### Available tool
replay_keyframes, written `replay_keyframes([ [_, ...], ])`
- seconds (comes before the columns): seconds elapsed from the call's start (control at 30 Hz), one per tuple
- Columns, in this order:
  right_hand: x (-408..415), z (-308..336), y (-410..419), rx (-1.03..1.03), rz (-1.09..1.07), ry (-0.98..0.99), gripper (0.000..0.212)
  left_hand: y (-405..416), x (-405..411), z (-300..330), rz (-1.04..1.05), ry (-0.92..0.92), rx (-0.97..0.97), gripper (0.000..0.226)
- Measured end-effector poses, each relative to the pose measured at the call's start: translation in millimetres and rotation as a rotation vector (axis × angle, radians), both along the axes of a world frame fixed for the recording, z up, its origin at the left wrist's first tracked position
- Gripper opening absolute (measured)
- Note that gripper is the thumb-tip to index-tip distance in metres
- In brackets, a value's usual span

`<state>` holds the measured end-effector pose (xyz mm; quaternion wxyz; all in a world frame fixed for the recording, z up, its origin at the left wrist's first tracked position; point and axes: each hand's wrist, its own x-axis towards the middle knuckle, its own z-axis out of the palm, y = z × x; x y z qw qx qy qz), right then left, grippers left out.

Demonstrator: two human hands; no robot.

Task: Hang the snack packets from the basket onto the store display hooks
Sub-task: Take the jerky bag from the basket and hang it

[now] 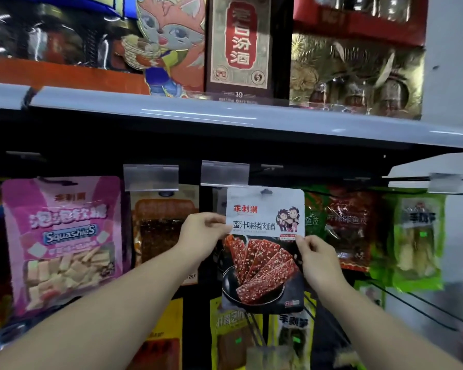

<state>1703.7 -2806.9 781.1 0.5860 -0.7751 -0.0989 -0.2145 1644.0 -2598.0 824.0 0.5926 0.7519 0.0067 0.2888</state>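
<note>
1. The white-topped jerky packet [263, 247] is up at the hook row, its hang hole just under a clear price tag holder [224, 173].
2. Your left hand [202, 237] pinches its left edge.
3. Your right hand [317, 256] pinches its right edge.
4. A pink Squashies bag [62, 244] hangs well to the left.

liquor box [238, 46], cartoon fox box [166, 44], grey shelf edge [225, 117]
</note>
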Motion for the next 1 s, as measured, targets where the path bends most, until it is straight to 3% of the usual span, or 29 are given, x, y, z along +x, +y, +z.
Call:
replay_keyframes([
  [0.13, 11, 0, 6, -0.004, 0.005, 0.019, 0.041, 6, 11, 0, 0.002, 0.016, -0.012, 0.01],
  [0.27, 25, 6, 14, -0.031, 0.01, 0.035, 0.039, 14, 29, 0, 0.044, 0.03, -0.04, 0.02],
  [0.4, 48, 12, 23, -0.037, 0.018, 0.052, 0.036, 17, 54, -2, 0.122, 0.036, -0.067, 0.011],
  [0.53, 75, 13, 31, -0.056, 0.03, 0.056, 0.036, 21, 85, -6, 0.174, 0.044, -0.06, 0.028],
  [0.6, 86, 12, 35, -0.07, 0.033, 0.061, 0.036, 25, 97, -10, 0.165, 0.048, -0.108, 0.023],
  [0.67, 96, 12, 37, -0.069, 0.043, 0.06, 0.034, 28, 102, -11, 0.167, 0.058, -0.048, 0.011],
  [0.77, 101, 9, 42, -0.085, 0.06, 0.066, 0.033, 33, 104, -15, 0.185, 0.049, -0.006, 0.018],
  [1.0, 82, 15, 32, -0.088, -0.035, 0.128, 0.027, 47, 74, -20, 0.217, 0.058, 0.095, 0.009],
])
